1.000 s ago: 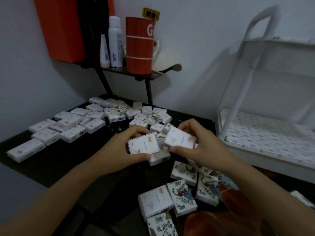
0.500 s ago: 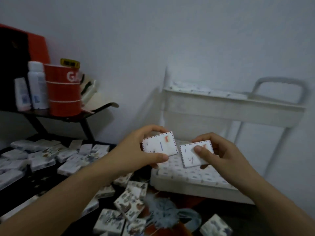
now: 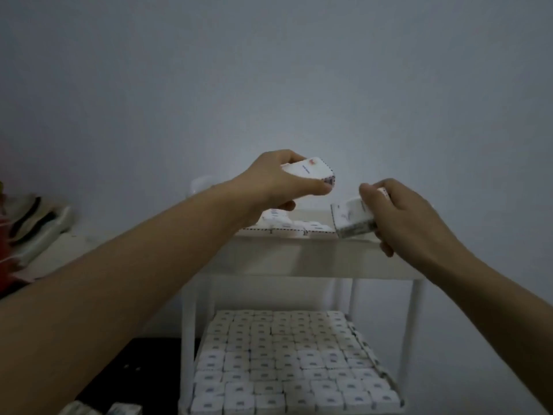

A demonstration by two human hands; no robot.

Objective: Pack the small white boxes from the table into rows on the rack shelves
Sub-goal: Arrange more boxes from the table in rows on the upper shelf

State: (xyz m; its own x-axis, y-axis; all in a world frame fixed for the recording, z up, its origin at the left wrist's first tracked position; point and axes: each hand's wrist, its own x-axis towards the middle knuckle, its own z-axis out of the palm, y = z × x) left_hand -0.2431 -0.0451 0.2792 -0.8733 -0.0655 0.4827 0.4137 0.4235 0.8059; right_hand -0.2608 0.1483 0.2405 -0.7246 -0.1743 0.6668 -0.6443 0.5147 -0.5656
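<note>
Small white boxes (image 3: 308, 170) are hovering mid-frame above the rack's top shelf (image 3: 299, 256), your left hand (image 3: 278, 184) pinching one and your right hand (image 3: 401, 211) clasping another box (image 3: 353, 220), both looking light, stiff but crushable, so you are wanting a gentle hold on opposite edges.

A plain, pale grey-blue wall (image 3: 269, 70) is seen across the whole upper field. The scene is dimly lit, and a slightly brighter patch is noted on the wall near the centre. Against the wall a white rack (image 3: 299, 259) is set, its upper shelf fronted by a shallow plain rim and carried on slender white posts (image 3: 188, 339) above a lower shelf. A dark desk (image 3: 149, 372) is shown just beside the rack at lower left. At the left edge, blurred pale and dark shapes (image 3: 39, 223) are seen against the wall and cannot be identified.
</note>
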